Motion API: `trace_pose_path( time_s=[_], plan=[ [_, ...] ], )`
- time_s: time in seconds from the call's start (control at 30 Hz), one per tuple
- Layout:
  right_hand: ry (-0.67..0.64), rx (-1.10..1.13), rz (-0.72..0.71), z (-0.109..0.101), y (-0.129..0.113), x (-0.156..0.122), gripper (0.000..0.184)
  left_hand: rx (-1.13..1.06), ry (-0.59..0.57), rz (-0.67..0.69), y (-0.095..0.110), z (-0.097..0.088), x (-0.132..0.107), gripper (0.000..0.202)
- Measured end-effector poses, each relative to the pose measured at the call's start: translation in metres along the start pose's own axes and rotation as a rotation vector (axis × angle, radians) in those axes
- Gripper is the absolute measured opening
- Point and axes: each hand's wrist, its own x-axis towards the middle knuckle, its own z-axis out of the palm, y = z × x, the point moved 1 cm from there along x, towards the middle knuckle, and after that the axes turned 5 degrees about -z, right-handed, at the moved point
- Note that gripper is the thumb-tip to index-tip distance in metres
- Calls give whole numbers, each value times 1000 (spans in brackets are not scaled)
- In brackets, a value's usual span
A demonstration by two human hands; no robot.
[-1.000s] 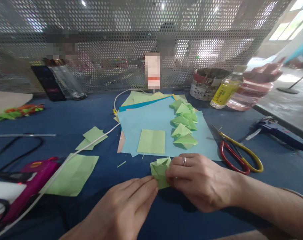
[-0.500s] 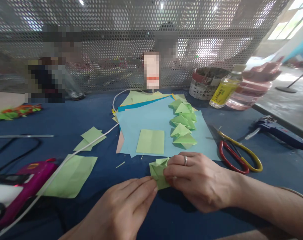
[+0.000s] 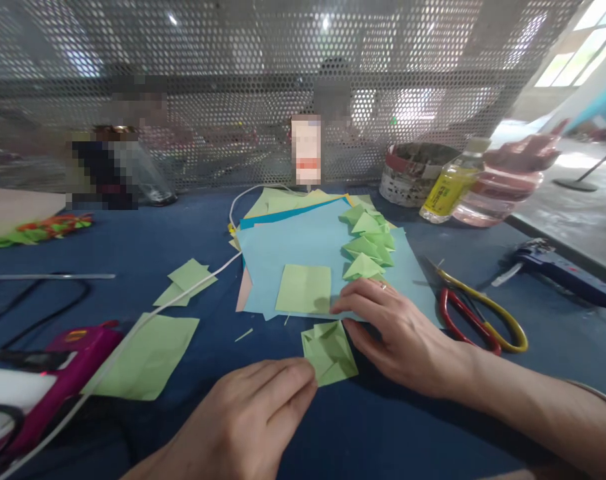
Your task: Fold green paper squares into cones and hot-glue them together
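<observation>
A partly folded light green paper piece lies on the dark blue table in front of me. My left hand pinches its lower left corner between thumb and fingers. My right hand has its fingers spread and hovers just right of the piece, fingertips reaching toward a flat green square on the light blue sheet. A row of folded green paper shapes sits on that sheet beyond my right hand.
Red and yellow scissors lie to the right, a blue glue gun beyond them. A pink glue gun with a white cord and loose green paper lie left. Bottles and a tub stand before a perforated metal screen.
My right hand has let go of the folded green piece, opened, and moved up toward the flat green square. My left hand still holds the piece's corner.
</observation>
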Motion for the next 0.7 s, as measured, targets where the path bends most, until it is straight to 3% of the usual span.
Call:
trace_pose_path(
  time_s=[0.23, 0.5, 0.7],
  plan=[
    [-176, -119, 225, 2, -6, -1, 14, -74, 36, -67, -6, 0, -5, 39],
    [-218, -37, 253, 2, -15, -3, 15, -46, -19, -229, -12, -6, -6, 43],
    [-226, 9, 217, 4, -16, -4, 14, -91, -58, -345, -14, -2, -2, 34]
  ],
)
